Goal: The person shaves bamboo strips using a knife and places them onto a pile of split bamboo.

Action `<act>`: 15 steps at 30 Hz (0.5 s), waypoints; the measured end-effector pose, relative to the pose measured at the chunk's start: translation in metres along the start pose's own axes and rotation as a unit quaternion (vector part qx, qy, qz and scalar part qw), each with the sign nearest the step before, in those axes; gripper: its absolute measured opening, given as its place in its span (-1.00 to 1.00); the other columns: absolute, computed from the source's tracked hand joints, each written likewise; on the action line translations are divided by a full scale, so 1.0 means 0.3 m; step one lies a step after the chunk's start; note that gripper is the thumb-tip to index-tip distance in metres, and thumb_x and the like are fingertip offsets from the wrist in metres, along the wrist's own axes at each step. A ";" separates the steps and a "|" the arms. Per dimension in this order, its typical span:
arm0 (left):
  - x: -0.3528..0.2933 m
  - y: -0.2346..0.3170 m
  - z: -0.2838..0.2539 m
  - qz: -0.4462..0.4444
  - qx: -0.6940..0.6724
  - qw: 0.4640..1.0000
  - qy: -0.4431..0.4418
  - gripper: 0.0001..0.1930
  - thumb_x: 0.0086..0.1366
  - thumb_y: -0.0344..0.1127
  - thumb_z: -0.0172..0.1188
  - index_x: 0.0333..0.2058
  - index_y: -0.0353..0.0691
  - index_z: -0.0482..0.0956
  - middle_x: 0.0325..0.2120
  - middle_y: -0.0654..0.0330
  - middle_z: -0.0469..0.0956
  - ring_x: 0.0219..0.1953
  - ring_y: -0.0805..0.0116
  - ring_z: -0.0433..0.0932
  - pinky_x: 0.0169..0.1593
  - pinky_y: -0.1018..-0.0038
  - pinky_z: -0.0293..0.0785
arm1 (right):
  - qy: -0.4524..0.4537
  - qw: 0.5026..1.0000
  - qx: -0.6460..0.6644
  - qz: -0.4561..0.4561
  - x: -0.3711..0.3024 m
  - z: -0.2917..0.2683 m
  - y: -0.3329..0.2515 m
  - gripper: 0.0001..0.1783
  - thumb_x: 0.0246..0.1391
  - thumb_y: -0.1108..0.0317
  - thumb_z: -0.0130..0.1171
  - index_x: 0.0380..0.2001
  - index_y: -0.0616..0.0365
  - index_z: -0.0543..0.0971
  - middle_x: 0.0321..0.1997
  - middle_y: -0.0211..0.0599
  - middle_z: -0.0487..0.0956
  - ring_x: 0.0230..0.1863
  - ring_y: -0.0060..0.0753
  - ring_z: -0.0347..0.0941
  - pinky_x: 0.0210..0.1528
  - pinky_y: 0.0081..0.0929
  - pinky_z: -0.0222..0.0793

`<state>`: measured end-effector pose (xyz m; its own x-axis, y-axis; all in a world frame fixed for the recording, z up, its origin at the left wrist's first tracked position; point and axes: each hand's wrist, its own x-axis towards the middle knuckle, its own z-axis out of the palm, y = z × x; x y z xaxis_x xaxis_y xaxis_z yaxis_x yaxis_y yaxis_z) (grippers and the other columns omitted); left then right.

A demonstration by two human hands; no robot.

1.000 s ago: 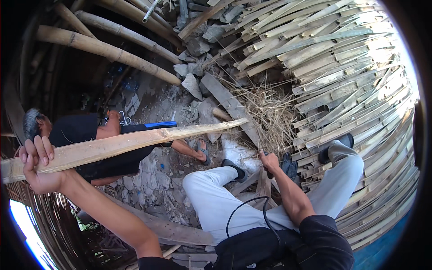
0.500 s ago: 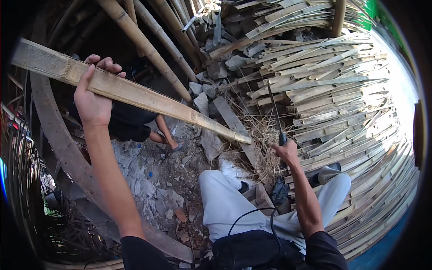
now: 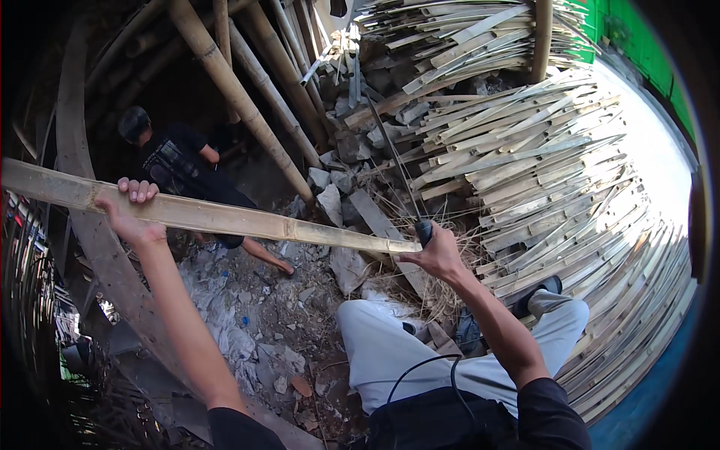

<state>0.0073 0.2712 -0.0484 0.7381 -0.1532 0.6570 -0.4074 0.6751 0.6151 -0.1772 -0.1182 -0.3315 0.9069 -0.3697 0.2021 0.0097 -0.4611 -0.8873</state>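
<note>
A long split bamboo strip (image 3: pixel 225 217) slants across the view, from the left rim down to the middle. My left hand (image 3: pixel 136 214) is closed around it near its left part, thumb below and fingers over the top edge. In my right hand (image 3: pixel 439 255) is a long knife (image 3: pixel 424 231), gripped by its dark handle, its narrow blade pointing up and away. That hand is at the strip's right end, the thumb stretched out just under it. Whether the thumb touches the strip, I cannot tell.
Many split bamboo strips (image 3: pixel 540 172) are heaped on the right. Thick bamboo poles (image 3: pixel 232 90) lean at the upper left. Beyond my left hand, another person (image 3: pixel 176 165) in dark clothes bends forward. Rubble and a flat board (image 3: pixel 375 214) lie ahead of my legs.
My right hand has lifted the knife up and left to the strip's end. The strip's left part has dropped lower with my left hand. More of the other person shows.
</note>
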 end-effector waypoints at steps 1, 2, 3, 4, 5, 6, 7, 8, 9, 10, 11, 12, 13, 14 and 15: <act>-0.010 0.056 -0.035 0.014 0.007 1.000 0.002 -0.46 0.28 0.27 -0.02 -0.42 -0.17 0.27 -0.63 0.33 0.17 -0.53 0.48 0.20 -0.34 0.56 0.21 | -0.010 1.000 -0.015 0.009 0.009 0.003 -0.028 -0.25 -0.48 0.05 0.61 -0.29 0.35 0.48 -0.37 -0.05 0.60 -0.33 -0.23 0.55 -0.21 -0.38 0.47; -0.017 0.103 -0.071 0.027 0.012 1.000 0.003 -0.46 0.27 0.26 -0.01 -0.41 -0.18 0.27 -0.62 0.33 0.15 -0.51 0.48 0.21 -0.32 0.56 0.21 | -0.006 1.000 -0.016 0.012 0.027 0.007 -0.048 -0.25 -0.48 0.05 0.61 -0.29 0.35 0.48 -0.37 -0.05 0.60 -0.33 -0.23 0.55 -0.21 -0.38 0.47; -0.028 0.168 -0.112 0.030 -0.009 1.000 0.003 -0.46 0.27 0.26 0.00 -0.41 -0.19 0.27 -0.62 0.32 0.16 -0.50 0.48 0.22 -0.30 0.55 0.21 | -0.046 0.998 -0.040 -0.001 0.046 0.013 -0.073 -0.24 -0.49 0.04 0.61 -0.29 0.35 0.46 -0.38 -0.01 0.59 -0.33 -0.16 0.55 -0.21 -0.35 0.47; -0.042 0.217 -0.162 0.031 -0.030 0.999 0.004 -0.46 0.27 0.25 0.00 -0.41 -0.20 0.27 -0.62 0.32 0.16 -0.48 0.47 0.23 -0.28 0.54 0.22 | -0.086 0.994 -0.065 -0.014 0.056 0.024 -0.086 -0.23 -0.49 0.04 0.61 -0.29 0.35 0.44 -0.39 0.03 0.58 -0.33 -0.08 0.55 -0.22 -0.31 0.46; -0.050 0.243 -0.206 0.030 -0.038 0.999 0.000 -0.46 0.27 0.25 0.00 -0.41 -0.20 0.27 -0.62 0.32 0.16 -0.48 0.47 0.23 -0.28 0.54 0.22 | -0.070 0.995 -0.054 -0.053 0.070 0.044 -0.064 -0.24 -0.46 0.04 0.59 -0.30 0.33 0.41 -0.43 0.06 0.56 -0.36 0.02 0.54 -0.25 -0.27 0.44; -0.064 0.272 -0.257 0.037 -0.054 0.998 0.015 -0.47 0.27 0.24 0.00 -0.41 -0.20 0.27 -0.61 0.31 0.17 -0.48 0.47 0.23 -0.27 0.52 0.23 | -0.114 0.991 -0.064 -0.014 0.081 0.040 -0.103 -0.20 -0.45 0.08 0.58 -0.22 0.39 0.42 -0.28 0.14 0.57 -0.15 0.04 0.54 -0.09 -0.22 0.45; -0.073 0.297 -0.302 0.044 -0.071 0.996 0.029 -0.48 0.27 0.23 0.00 -0.41 -0.20 0.27 -0.61 0.30 0.18 -0.49 0.46 0.23 -0.26 0.50 0.24 | -0.088 0.990 -0.091 -0.057 0.092 0.050 -0.096 -0.20 -0.43 0.09 0.55 -0.17 0.40 0.42 -0.18 0.16 0.55 -0.03 0.02 0.49 0.03 -0.22 0.40; -0.087 0.314 -0.353 0.041 -0.077 0.996 0.027 -0.48 0.27 0.23 0.00 -0.41 -0.20 0.27 -0.61 0.30 0.18 -0.49 0.46 0.23 -0.26 0.50 0.24 | -0.064 0.986 -0.118 -0.098 0.101 0.059 -0.084 -0.19 -0.40 0.11 0.52 -0.12 0.42 0.42 -0.08 0.19 0.53 0.10 0.00 0.43 0.15 -0.23 0.35; -0.106 0.329 -0.405 0.055 -0.075 0.993 0.065 -0.47 0.28 0.24 -0.03 -0.41 -0.21 0.27 -0.60 0.29 0.18 -0.49 0.45 0.23 -0.25 0.48 0.25 | -0.059 0.986 -0.123 -0.093 0.108 0.051 -0.095 -0.19 -0.40 0.11 0.52 -0.12 0.42 0.42 -0.08 0.19 0.53 0.10 0.00 0.43 0.15 -0.23 0.35; -0.124 0.322 -0.451 0.066 -0.077 0.989 0.104 -0.46 0.29 0.25 -0.06 -0.41 -0.21 0.27 -0.59 0.28 0.19 -0.49 0.43 0.24 -0.24 0.46 0.25 | -0.059 0.975 -0.165 -0.138 0.116 0.026 -0.108 -0.19 -0.37 0.12 0.49 -0.06 0.40 0.41 0.00 0.17 0.50 0.19 -0.04 0.35 0.24 -0.24 0.26; -0.147 0.313 -0.489 0.057 -0.085 0.989 0.104 -0.46 0.29 0.25 -0.06 -0.41 -0.21 0.27 -0.59 0.28 0.19 -0.49 0.43 0.24 -0.24 0.46 0.25 | -0.061 0.960 -0.205 -0.180 0.119 0.005 -0.107 -0.19 -0.33 0.13 0.46 -0.01 0.39 0.41 0.09 0.15 0.46 0.27 -0.07 0.27 0.32 -0.26 0.17; -0.163 0.297 -0.515 0.045 -0.121 0.989 0.065 -0.46 0.28 0.25 -0.07 -0.42 -0.21 0.28 -0.59 0.28 0.19 -0.49 0.42 0.24 -0.23 0.45 0.25 | -0.014 0.941 -0.209 -0.265 0.139 0.006 -0.046 -0.36 -0.25 0.21 0.35 -0.07 0.32 0.44 -0.05 0.07 0.53 0.14 -0.05 0.40 0.30 -0.30 0.20; -0.176 0.275 -0.524 0.036 -0.155 0.987 0.026 -0.45 0.28 0.25 -0.07 -0.42 -0.22 0.28 -0.59 0.27 0.19 -0.49 0.41 0.25 -0.23 0.45 0.26 | -0.026 0.940 -0.206 -0.269 0.144 -0.011 -0.046 -0.46 -0.24 0.26 0.31 -0.15 0.31 0.45 -0.13 0.04 0.54 0.06 -0.03 0.43 0.24 -0.29 0.25; -0.190 0.238 -0.533 0.028 -0.164 0.986 0.024 -0.45 0.28 0.25 -0.07 -0.42 -0.22 0.28 -0.59 0.27 0.19 -0.49 0.41 0.25 -0.23 0.45 0.26 | -0.037 0.940 -0.202 -0.273 0.141 -0.031 -0.045 -0.55 -0.23 0.30 0.28 -0.22 0.29 0.47 -0.22 0.00 0.55 -0.01 -0.02 0.47 0.18 -0.27 0.30; -0.204 0.193 -0.522 0.029 -0.173 0.984 0.040 -0.46 0.28 0.24 -0.08 -0.43 -0.22 0.28 -0.59 0.27 0.19 -0.49 0.40 0.25 -0.23 0.44 0.26 | -0.031 0.941 -0.208 -0.266 0.133 -0.052 -0.038 -0.55 -0.23 0.30 0.28 -0.22 0.29 0.47 -0.22 0.00 0.55 -0.01 -0.02 0.47 0.18 -0.27 0.30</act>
<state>0.0228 0.4327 -0.1213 0.7645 -0.0597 0.6418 -0.2520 0.8888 0.3828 -0.1476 -0.1404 -0.3067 0.8435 0.0443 0.5353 0.3151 -0.8479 -0.4264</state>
